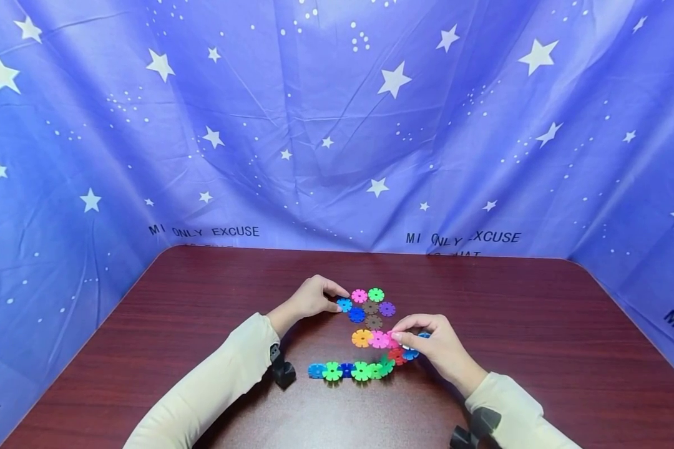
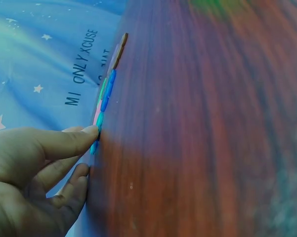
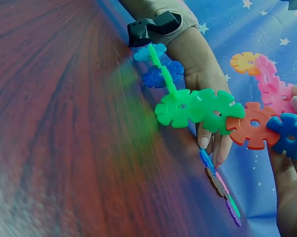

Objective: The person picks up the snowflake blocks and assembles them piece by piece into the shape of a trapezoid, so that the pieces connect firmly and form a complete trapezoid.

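Observation:
My right hand [image 1: 440,349] pinches a pink disc in a curved chain of notched plastic snowflake discs, raised above the tabletop. An orange disc [image 1: 357,338] ends the chain's upper arm. Past the fingers the chain bends through blue and red discs [image 3: 243,132] into green ones [image 3: 170,112], ending in a light blue disc [image 1: 316,370]. Part of the bend is hidden behind the right hand. My left hand [image 1: 312,295] pinches a light blue disc [image 1: 344,305] low at the table, left of a flat group of discs. In the left wrist view, its thumb lies on that disc.
Beside the left fingers lie a dark blue disc [image 1: 352,315], a pink disc [image 1: 355,295], a green disc [image 1: 372,294], a purple disc [image 1: 390,308] and two brown discs [image 1: 378,322]. A starry blue curtain [image 1: 337,125] surrounds the dark red wooden table [image 1: 230,280].

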`<state>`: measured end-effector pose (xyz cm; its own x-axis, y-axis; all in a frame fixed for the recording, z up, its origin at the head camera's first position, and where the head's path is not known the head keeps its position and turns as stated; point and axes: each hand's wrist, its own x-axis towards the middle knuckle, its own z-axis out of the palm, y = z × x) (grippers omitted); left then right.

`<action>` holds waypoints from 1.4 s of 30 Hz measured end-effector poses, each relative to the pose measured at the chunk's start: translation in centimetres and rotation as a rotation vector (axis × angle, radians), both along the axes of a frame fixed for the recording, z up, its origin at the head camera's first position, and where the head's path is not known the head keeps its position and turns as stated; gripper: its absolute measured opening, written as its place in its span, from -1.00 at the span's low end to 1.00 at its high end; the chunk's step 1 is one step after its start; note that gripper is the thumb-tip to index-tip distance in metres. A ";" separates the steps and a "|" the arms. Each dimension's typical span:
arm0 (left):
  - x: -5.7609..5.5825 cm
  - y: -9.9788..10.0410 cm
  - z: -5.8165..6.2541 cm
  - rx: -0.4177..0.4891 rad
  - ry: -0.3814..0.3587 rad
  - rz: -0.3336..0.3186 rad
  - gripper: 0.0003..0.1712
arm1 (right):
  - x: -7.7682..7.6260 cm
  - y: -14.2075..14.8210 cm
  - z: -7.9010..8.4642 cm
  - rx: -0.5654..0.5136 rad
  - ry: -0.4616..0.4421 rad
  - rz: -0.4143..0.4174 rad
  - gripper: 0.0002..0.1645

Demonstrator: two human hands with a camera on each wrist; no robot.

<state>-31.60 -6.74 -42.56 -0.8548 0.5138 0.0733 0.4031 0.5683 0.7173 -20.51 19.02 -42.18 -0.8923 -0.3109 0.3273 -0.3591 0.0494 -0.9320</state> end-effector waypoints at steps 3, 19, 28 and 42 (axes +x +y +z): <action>0.1 0.1 0.1 -0.014 0.000 0.016 -0.70 | 0.0 0.0 0.0 0.006 0.004 -0.002 -0.94; 1.5 -0.4 1.0 -0.091 -0.084 0.171 -0.74 | 0.0 0.0 0.1 0.020 0.015 -0.018 -0.94; 2.6 -1.2 1.6 0.060 -0.134 0.113 -0.77 | 0.0 0.1 0.2 0.020 0.019 -0.025 -0.94; 6.1 -2.0 2.7 0.416 -0.261 0.029 -0.64 | -0.1 0.2 0.3 0.010 0.030 -0.037 -0.93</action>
